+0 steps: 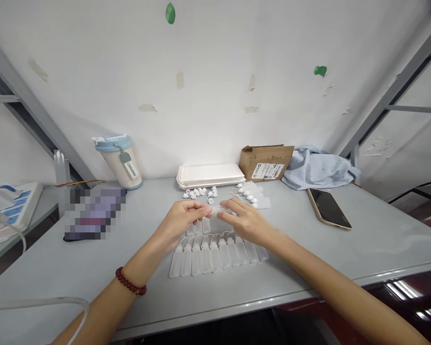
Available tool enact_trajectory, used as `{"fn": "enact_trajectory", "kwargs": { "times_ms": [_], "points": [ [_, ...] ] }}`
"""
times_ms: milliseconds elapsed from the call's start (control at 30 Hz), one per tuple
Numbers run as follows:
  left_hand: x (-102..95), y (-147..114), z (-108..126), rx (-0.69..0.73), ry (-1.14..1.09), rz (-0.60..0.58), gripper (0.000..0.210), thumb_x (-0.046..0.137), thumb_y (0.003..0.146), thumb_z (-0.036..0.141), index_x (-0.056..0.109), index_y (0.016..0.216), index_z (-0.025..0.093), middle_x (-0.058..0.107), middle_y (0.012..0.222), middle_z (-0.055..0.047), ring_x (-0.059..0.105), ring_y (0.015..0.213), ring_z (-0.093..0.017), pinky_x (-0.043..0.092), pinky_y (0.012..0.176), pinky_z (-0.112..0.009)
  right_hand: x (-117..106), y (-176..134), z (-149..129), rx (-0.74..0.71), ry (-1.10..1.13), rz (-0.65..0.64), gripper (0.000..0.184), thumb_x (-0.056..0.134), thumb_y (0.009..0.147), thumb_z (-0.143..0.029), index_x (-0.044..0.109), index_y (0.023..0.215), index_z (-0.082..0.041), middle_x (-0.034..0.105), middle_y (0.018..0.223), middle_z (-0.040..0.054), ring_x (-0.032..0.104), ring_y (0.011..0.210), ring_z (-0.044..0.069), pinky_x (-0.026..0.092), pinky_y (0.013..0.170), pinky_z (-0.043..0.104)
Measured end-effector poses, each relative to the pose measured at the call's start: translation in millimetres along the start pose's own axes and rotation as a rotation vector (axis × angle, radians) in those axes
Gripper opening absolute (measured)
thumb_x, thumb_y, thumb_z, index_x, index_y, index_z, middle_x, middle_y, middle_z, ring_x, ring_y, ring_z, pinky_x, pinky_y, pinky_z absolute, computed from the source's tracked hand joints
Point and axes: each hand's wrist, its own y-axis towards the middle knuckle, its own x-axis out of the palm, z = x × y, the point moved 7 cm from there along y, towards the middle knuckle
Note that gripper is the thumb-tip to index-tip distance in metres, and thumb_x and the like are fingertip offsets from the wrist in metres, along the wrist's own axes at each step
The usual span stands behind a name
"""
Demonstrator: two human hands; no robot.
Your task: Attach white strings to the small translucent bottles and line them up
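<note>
Over the middle of the table, my left hand (188,215) pinches one end of a small translucent plastic bottle (219,209). At its other end, the fingers of my right hand (247,219) close round the bottle and hide part of it. Below the hands lies a row of several similar flat bottles (215,257), with thin curved tubes rising from their necks. A few more translucent bottles (206,225) are partly covered by my left hand. Just beyond the hands sit several loose white caps (194,193). To their right lie several bottles with white caps (255,195).
A stack of white trays (211,175) and a cardboard box (266,163) stand by the wall. Light-blue cloth (318,167) and a phone (329,209) lie right. Left are a tumbler (119,163), a pixelated purple item (98,213) and a power strip (19,206). A cable (57,301) crosses the near left.
</note>
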Motion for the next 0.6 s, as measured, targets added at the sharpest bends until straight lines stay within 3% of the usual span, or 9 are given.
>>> {"fn": "enact_trajectory", "kwargs": {
  "times_ms": [100, 200, 400, 500, 600],
  "points": [
    [1.4, -0.5, -1.2, -0.009, 0.012, 0.011, 0.024, 0.067, 0.068, 0.041, 0.069, 0.072, 0.017, 0.068, 0.075, -0.004, 0.049, 0.059, -0.012, 0.039, 0.057, -0.026, 0.4, 1.1, 2.3, 0.017, 0.059, -0.027, 0.035, 0.033, 0.081, 0.006, 0.056, 0.089, -0.019, 0.056, 0.100, 0.0106, 0.047, 0.085, 0.019, 0.037, 0.066, 0.028],
    [2.7, -0.8, -0.2, 0.006, 0.018, 0.040, 0.024, 0.070, 0.066, 0.040, 0.068, 0.072, 0.018, 0.067, 0.072, -0.003, 0.051, 0.059, -0.012, 0.038, 0.055, -0.025, 2.4, 0.1, 4.6, 0.038, 0.129, -0.038, 0.037, 0.033, 0.078, 0.007, 0.057, 0.090, -0.018, 0.056, 0.100, 0.0111, 0.048, 0.086, 0.019, 0.038, 0.066, 0.028],
    [3.2, -2.4, 10.6, 0.169, 0.156, 0.100, 0.022, 0.070, 0.067, 0.039, 0.067, 0.071, 0.017, 0.067, 0.074, -0.003, 0.053, 0.064, -0.014, 0.041, 0.061, -0.028, 3.0, -0.7, 12.9, 0.162, 0.511, -0.057, 0.033, 0.035, 0.078, 0.005, 0.055, 0.092, -0.018, 0.058, 0.091, 0.0076, 0.052, 0.087, 0.017, 0.043, 0.070, 0.027],
    [2.1, -3.7, 13.9, 0.221, 0.223, 0.143, 0.024, 0.067, 0.068, 0.041, 0.068, 0.073, 0.018, 0.066, 0.072, -0.003, 0.051, 0.061, -0.014, 0.041, 0.061, -0.028, 2.0, 0.9, 16.3, 0.248, 0.637, -0.069, 0.027, 0.036, 0.081, 0.001, 0.053, 0.089, -0.018, 0.059, 0.088, 0.0052, 0.054, 0.080, 0.015, 0.043, 0.068, 0.026],
    [3.5, -3.3, 12.7, 0.207, 0.175, 0.124, 0.027, 0.064, 0.071, 0.043, 0.070, 0.079, 0.018, 0.068, 0.079, -0.004, 0.056, 0.071, -0.018, 0.043, 0.066, -0.029, 0.2, 2.6, 17.4, 0.290, 0.678, -0.061, 0.023, 0.036, 0.084, -0.002, 0.052, 0.089, -0.019, 0.059, 0.084, 0.0032, 0.053, 0.072, 0.013, 0.042, 0.064, 0.024]
  ]
}}
